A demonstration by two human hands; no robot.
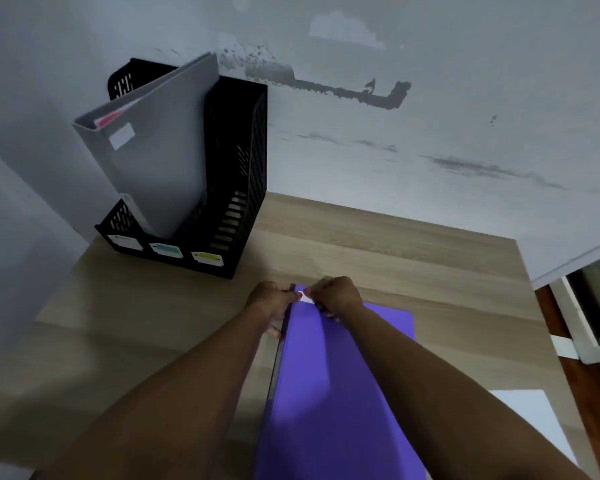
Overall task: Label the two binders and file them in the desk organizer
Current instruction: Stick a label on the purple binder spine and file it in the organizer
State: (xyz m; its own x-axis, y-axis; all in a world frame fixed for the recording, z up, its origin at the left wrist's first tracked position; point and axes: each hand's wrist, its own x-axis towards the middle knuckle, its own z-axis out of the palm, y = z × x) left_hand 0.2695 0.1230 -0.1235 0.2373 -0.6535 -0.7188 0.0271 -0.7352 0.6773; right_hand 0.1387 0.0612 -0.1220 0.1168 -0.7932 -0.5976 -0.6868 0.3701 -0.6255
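Observation:
A purple binder lies flat on the wooden desk, spine to the left. My left hand grips the far end of its spine. My right hand presses a small white label onto the binder's far left corner, fingers curled on it. A grey binder with a white label stands tilted in the middle slot of the black desk organizer at the back left of the desk.
The organizer's front carries three small tags, white, teal and yellow. A white sheet lies on the desk at the right of the purple binder. A stained wall rises behind the desk, and a window frame shows at the far right.

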